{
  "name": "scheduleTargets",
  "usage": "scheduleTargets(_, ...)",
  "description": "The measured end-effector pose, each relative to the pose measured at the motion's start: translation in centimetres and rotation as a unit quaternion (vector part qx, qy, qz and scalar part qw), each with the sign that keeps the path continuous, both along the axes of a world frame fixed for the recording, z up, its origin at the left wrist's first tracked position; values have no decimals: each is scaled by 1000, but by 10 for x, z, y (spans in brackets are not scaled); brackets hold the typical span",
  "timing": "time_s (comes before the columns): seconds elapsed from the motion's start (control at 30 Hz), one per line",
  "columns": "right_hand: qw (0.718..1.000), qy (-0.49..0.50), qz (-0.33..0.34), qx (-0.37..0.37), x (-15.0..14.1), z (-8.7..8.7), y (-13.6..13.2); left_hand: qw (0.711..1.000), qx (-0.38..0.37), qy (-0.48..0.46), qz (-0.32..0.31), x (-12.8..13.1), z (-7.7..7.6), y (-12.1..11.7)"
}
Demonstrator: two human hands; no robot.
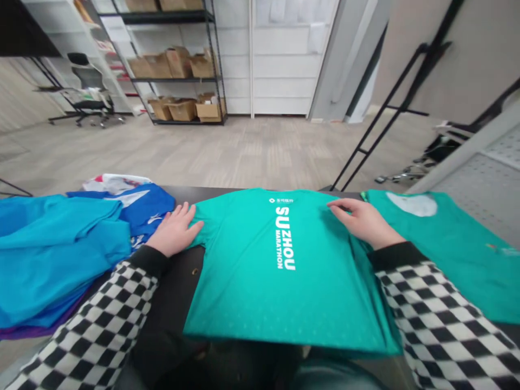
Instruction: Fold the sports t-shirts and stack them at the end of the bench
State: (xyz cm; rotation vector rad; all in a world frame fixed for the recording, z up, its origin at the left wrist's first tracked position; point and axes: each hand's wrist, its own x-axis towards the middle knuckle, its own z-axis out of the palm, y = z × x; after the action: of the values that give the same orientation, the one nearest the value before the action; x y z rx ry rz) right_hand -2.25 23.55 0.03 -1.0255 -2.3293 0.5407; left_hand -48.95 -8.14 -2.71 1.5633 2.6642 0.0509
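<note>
A teal shirt (pixel 244 260) lies spread on a dark worktop (pixel 173 295) in front of the person, its collar end away from them and its hem toward them. White lettering (pixel 285 241) reading "SUZHOU MARATHON" runs down its front, with a small white logo above.

The person's left hand (pixel 175 228) lies palm down on the sleeve at the shirt's left side, fingers slightly spread and thumb held out. The right hand (pixel 359 219) is at the shirt's upper right, by the shoulder, with thumb and forefinger drawn close together; whether cloth is caught between them cannot be told. Both forearms wear black-and-white checked sleeves with black cuffs.

To the left of the shirt is a heap of clothing: bright blue fabric (pixel 60 244) nearest the person, a darker blue garment (pixel 148 208) with white markings beside it, and a white piece (pixel 116 182) behind. Purple cloth (pixel 36 331) shows beneath the heap. To the right of the shirt lies another green garment (pixel 447 244) with a pale patch near its top.

Beyond the shirt, across the floor (pixel 252 151), a black shelf rack (pixel 176 79) holds cardboard boxes (pixel 179 62).
</note>
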Motion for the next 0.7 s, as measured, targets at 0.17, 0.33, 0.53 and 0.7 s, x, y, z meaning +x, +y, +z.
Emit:
scheduleTargets(0.17,999,6,-31,29,5,8,0,998,32,22,52,10,14,10)
scheduleTargets(0.33,997,-39,-49,40,6,9,1,990,100,-28,-100,54,32,50)
scheduleTargets(0.53,997,-49,30,55,1,-5,3,983,47,-76,-162,81,18,104)
scheduleTargets(0.7,990,-125,61,-10,1,-19,9,984,34,-38,-169,71,6,108)
